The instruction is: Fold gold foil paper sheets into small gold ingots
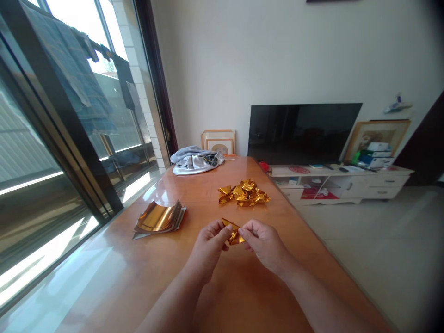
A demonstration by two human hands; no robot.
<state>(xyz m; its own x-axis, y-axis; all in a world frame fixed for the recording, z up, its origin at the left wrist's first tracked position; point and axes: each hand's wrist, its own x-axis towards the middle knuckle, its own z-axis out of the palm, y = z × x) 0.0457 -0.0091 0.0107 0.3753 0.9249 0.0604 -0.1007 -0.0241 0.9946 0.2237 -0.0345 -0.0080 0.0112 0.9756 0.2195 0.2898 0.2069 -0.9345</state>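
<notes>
Gold foil paper [237,238] is being pinched by the left hand [212,236] and right hand [262,239] over the wooden table [199,210], its shaping (folding, apparently) seemingly calling for an even two-handed pinch.

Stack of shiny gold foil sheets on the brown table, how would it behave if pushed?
The gold stack may fan apart, since its edges look uneven. It's probably flexible, looking thin-layered and curved on top.

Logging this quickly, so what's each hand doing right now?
Left hand: closed, pinching one side of a gold foil piece.
Right hand: closed, pinching the other side of the same piece.
</notes>
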